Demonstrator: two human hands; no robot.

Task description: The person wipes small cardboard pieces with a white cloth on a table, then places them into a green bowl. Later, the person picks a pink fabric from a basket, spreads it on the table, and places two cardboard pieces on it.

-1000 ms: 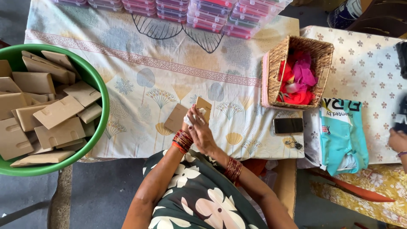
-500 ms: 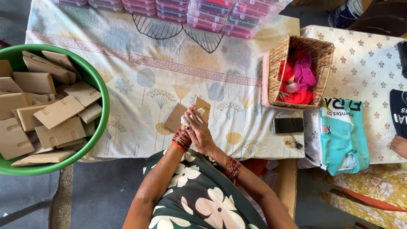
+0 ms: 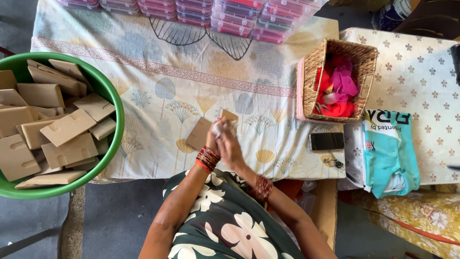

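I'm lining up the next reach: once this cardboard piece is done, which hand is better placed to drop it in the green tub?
Probably the left hand: the green tub sits on its side, while the right hand would cross over.

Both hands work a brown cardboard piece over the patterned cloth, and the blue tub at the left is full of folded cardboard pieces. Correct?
Not quite: the tub is green, not blue, as the head view shows. The rest holds: left hand and right hand work the cardboard piece over the patterned cloth.
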